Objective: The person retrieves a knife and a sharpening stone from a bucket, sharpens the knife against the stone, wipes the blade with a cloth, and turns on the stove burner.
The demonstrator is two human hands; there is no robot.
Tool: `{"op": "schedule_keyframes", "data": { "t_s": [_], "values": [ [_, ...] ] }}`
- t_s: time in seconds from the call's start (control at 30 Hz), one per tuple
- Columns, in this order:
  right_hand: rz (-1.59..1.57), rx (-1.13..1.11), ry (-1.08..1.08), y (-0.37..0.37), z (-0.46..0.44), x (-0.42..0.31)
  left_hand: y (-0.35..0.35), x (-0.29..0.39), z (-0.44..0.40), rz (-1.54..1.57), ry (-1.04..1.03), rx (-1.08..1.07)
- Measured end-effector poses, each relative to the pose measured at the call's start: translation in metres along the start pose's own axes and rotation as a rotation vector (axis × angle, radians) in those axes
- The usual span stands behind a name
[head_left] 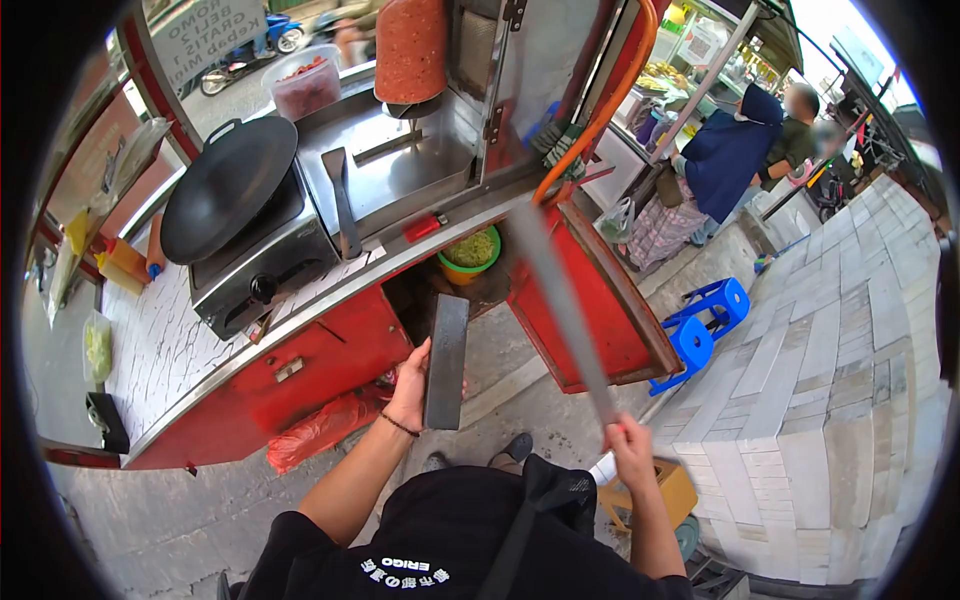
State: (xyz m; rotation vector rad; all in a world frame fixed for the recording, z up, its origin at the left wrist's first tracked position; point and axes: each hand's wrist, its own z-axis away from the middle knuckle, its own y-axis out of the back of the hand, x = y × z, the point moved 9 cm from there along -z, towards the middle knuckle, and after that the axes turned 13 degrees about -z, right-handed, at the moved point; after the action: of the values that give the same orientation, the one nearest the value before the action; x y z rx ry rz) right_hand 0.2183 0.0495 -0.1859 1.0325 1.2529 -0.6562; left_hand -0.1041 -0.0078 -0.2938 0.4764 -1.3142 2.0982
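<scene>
A dark grey rectangular block (446, 362) stands on end in my left hand (408, 388), whose fingers wrap round its left side and back. My right hand (629, 446) is closed round the red handle of a long knife (565, 315). The blade points up and away, blurred toward its tip, to the right of the block and apart from it. Beyond the block, a green-rimmed tub (469, 250) with shredded greens sits in the cart's open cupboard, beside the swung-out red door (600, 310).
On the cart are a black pan (230, 190) on a stove, a spatula (342, 200) and a meat cone (411, 52). Blue stools (688, 345) stand right of the door, near stacked pale blocks (800, 360). Other people (720, 160) are at the upper right.
</scene>
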Motion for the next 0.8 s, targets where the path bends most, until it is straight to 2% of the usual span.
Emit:
{"op": "schedule_keyframes", "data": {
  "t_s": [0.03,0.1,0.17,0.23,0.3,0.37,0.5,0.63,0.7,0.73,0.8],
  "values": [
    [0.000,0.008,0.006,-0.012,-0.005,-0.002,-0.007,0.004,-0.002,0.034,-0.019,-0.068],
    [-0.044,-0.108,-0.151,-0.042,-0.010,0.016,-0.024,0.016,-0.002,0.070,-0.056,-0.088],
    [0.019,-0.120,-0.105,-0.050,-0.016,0.026,-0.034,0.030,-0.004,0.111,-0.106,-0.101],
    [0.086,-0.151,-0.047,-0.056,-0.021,0.026,-0.020,0.045,-0.008,0.029,-0.189,0.042],
    [0.172,-0.173,0.003,-0.053,-0.020,0.026,-0.018,0.058,-0.012,0.152,-0.213,0.013],
    [0.190,-0.188,0.015,-0.050,-0.021,0.037,-0.043,0.076,0.002,0.192,-0.225,-0.187],
    [0.219,-0.149,0.056,-0.049,-0.037,0.034,-0.058,0.085,0.011,0.149,-0.256,-0.136],
    [0.127,-0.146,0.232,-0.086,-0.092,-0.036,-0.063,0.055,0.007,-0.240,-0.354,0.074],
    [0.070,-0.108,0.333,-0.100,-0.121,-0.104,-0.095,0.044,0.008,-0.346,-0.361,-0.083],
    [0.046,-0.081,0.370,-0.099,-0.127,-0.126,-0.095,0.040,0.006,-0.348,-0.347,-0.086],
    [-0.015,-0.100,0.328,-0.091,-0.127,-0.102,-0.089,0.038,0.004,-0.198,-0.275,-0.127]
  ]
}}
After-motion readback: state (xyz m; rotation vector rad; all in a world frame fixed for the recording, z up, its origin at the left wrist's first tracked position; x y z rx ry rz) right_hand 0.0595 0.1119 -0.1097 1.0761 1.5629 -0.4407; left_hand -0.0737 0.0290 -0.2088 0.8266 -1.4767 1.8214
